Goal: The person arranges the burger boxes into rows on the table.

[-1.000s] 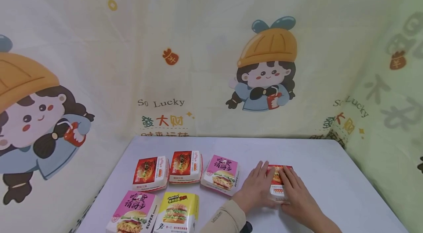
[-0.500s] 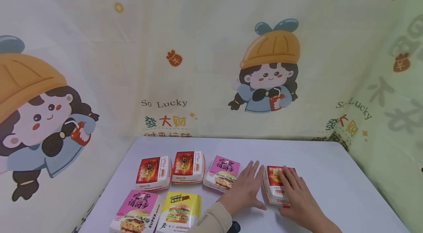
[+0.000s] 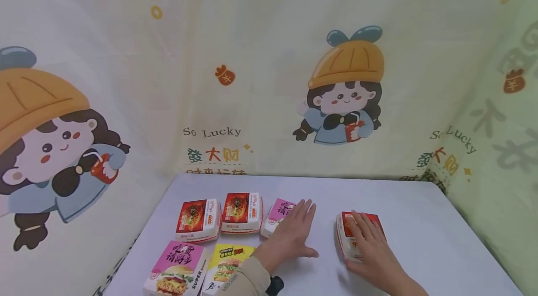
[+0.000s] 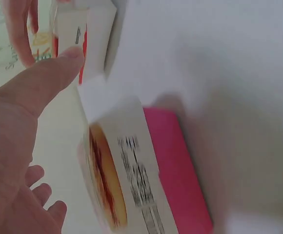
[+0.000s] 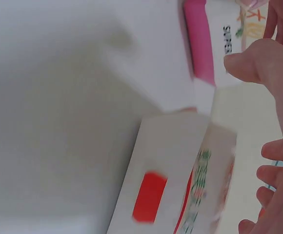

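Note:
My left hand [image 3: 287, 235] reaches over a pink-topped burger box [image 3: 278, 212], its fingers straight and thumb spread, covering the box's lower right part in the head view. In the left wrist view the hand is beside that box's printed white side, and its pink base [image 4: 175, 161] shows. My right hand [image 3: 371, 251] lies over a red-topped burger box [image 3: 346, 240] with extended fingers across its lid. The right wrist view shows this box's white side with a red patch [image 5: 150, 197], the thumb and fingers spread apart and not wrapped round it. Both boxes are closed.
Two more red-topped burger boxes [image 3: 193, 221] stand at the back left of the white table [image 3: 420, 240]. In front of them are another pink box [image 3: 178, 263] and a yellow box [image 3: 224, 261], partly behind the left sleeve. A printed cloth [image 3: 269, 100] hangs behind the table.
The left hand has left the right-hand red box and moved left over the pink box. The right hand stays at the red box. The view has shifted slightly.

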`<state>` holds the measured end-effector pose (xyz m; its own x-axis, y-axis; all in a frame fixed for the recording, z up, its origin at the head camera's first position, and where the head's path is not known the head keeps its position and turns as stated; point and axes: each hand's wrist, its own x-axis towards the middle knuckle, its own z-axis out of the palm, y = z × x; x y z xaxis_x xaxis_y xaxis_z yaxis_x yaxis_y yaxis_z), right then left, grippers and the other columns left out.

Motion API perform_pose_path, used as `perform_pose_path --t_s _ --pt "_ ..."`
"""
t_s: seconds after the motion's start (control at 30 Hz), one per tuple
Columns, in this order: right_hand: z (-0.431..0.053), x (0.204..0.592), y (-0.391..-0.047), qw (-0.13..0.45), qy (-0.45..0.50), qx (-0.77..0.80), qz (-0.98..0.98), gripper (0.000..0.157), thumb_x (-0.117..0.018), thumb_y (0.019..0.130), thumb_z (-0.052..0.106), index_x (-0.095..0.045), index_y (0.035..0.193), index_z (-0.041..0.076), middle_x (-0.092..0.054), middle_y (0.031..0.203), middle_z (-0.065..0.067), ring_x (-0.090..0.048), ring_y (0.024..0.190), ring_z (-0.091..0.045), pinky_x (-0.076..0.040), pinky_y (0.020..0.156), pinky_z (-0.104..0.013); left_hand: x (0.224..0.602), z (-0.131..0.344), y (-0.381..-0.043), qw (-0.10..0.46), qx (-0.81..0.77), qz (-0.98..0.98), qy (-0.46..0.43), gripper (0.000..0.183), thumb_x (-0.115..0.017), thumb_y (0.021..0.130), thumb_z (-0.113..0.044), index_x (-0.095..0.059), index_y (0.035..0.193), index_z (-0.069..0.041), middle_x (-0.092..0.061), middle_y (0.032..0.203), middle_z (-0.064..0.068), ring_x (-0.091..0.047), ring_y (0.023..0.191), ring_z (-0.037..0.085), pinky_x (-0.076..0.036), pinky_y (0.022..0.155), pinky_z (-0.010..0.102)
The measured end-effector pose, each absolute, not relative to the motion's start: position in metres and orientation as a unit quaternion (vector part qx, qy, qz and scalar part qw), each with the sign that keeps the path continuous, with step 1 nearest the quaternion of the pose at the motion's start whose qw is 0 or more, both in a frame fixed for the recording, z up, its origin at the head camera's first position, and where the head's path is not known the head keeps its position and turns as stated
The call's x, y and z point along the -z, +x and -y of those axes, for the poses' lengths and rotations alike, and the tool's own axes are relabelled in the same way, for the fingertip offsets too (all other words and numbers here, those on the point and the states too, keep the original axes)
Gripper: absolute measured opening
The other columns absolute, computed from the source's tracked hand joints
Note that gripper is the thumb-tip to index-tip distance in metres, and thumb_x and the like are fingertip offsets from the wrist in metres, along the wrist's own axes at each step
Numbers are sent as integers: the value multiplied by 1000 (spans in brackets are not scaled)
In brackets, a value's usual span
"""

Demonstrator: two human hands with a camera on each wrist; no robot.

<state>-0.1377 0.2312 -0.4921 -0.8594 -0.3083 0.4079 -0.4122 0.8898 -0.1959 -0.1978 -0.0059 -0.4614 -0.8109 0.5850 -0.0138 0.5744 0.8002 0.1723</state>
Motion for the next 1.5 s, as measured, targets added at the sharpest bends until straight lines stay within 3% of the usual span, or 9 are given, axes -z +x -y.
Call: perform_pose_path --t_s 0.07,0.1,0.37,0.43,0.5,0.6,0.67,1.23,1.5 --pt "-226 495 -139 225 208 -125 944 102 -89 63 37 -42 146 1 -40 152 -18 -27 143 -33 15 121 -19 459 15 -199 43 -98 -949 296 115 -79 76 -57 -13 160 -15 -13 168 0 -12 156 22 -25 124 39" --pt "-223 495 -140 238 213 -122 940 102 -90 63 38 -43 145 -1 -42 150 -18 -29 142 -33 15 120 -17 459 19 -201 46 -107 -949 291 114 -80 76 -56 -13 160 -15 -13 168 0 -12 156 22 -25 124 40" --pt "-194 486 -143 203 198 -157 946 95 -87 68 37 -45 144 1 -41 154 -15 -33 142 -37 16 117 -14 461 54 -212 57 -108 -955 272 114 -80 75 -55 -17 159 -13 -19 167 4 -17 155 25 -22 125 43" --pt "-188 486 -145 188 192 -167 949 94 -87 68 37 -45 145 1 -41 155 -15 -33 144 -37 10 123 -19 461 60 -215 60 -103 -955 270 113 -81 75 -53 -17 159 -13 -20 166 5 -18 154 25 -22 125 44" --pt "-181 486 -146 172 186 -173 952 94 -87 69 37 -45 145 2 -40 156 -14 -33 145 -37 -4 128 -34 461 64 -217 61 -102 -956 270 113 -83 74 -51 -18 159 -13 -21 166 5 -19 154 26 -22 125 44" --pt "-171 486 -150 146 181 -175 957 93 -86 71 39 -45 146 3 -38 158 -13 -31 146 -36 -25 121 -54 460 67 -219 61 -96 -956 270 115 -85 73 -48 -18 159 -12 -21 166 6 -19 154 27 -22 125 45" --pt "-165 487 -152 136 184 -177 957 93 -86 71 40 -44 146 2 -38 158 -14 -31 146 -37 -29 116 -62 460 68 -221 62 -91 -956 271 115 -86 72 -48 -19 159 -12 -21 166 6 -20 154 27 -22 125 46" --pt "-124 489 -172 93 199 -194 956 100 -86 71 36 -37 149 -4 -32 159 -20 -29 148 -41 -27 119 -59 464 66 -224 76 -21 -958 276 119 -88 68 -47 -18 159 -15 -16 167 5 -17 154 29 -19 125 50" --pt "-117 489 -180 71 212 -205 953 97 -85 77 35 -36 149 -7 -31 158 -24 -27 148 -43 -28 118 -60 468 63 -225 40 15 -959 280 115 -90 69 -40 -21 158 -12 -21 166 6 -22 152 29 -22 125 48"
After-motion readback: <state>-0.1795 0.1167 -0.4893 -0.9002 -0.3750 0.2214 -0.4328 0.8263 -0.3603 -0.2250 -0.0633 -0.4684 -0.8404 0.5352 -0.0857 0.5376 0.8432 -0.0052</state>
